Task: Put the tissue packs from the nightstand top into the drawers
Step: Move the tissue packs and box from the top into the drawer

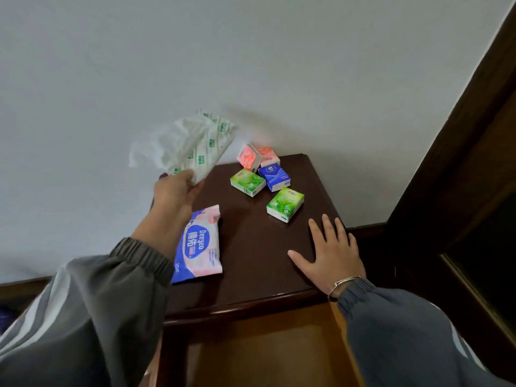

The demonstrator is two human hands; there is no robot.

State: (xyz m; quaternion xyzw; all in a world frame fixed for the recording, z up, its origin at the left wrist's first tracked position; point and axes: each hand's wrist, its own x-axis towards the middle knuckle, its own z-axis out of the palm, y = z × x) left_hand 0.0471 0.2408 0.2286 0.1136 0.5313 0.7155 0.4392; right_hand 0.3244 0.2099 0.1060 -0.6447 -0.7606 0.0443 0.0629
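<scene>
Left hand [175,188] — raised above the far left edge of the tabletop [251,247], fingers clenched on the lower end of a white tissue pack with green marks [195,143]; the pack is lifted clear of the surface, loose tissue spilling from its upper left.

Right hand [332,255] — flat on the tabletop near the front right corner, fingers spread, grasping nothing; a thin bracelet [344,283] at the wrist.

Wet-wipe pack, pink and blue [199,247] — lying flat just below the left hand, partly under the forearm.

Small packs, all resting on the tabletop beyond the right hand:
- green pack [285,203], nearest its fingertips
- second green pack [247,182]
- blue pack [274,176], touching the second green
- two pink packs [249,157] [268,156], farthest back by the wall [307,79]
</scene>
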